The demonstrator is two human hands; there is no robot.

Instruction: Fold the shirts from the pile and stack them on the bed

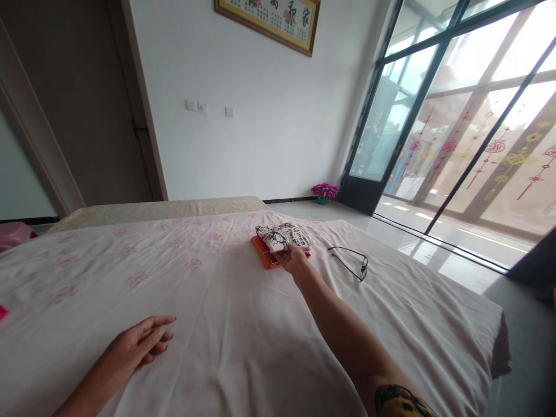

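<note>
A small stack of folded cloths lies on the pale bed sheet point(234, 313). At its top is a folded white cloth point(278, 236) with black print, above a red layer and an orange cloth point(261, 252). My right hand point(292, 258) reaches out to the near edge of the stack, its fingers closed on the printed cloth; the fingertips are partly hidden. Off to the lower left, my left hand point(145, 341) hovers over or rests on the sheet with loosely stretched fingers and nothing in it; contact is hard to judge.
Black-framed glasses point(354, 262) lie on the sheet right of the stack. A beige surface point(174, 207) adjoins the far edge. Pink flowers point(325, 192) stand on the floor by a glass door point(377, 133). A pink item point(16, 234) and a red scrap point(3, 313) are at far left.
</note>
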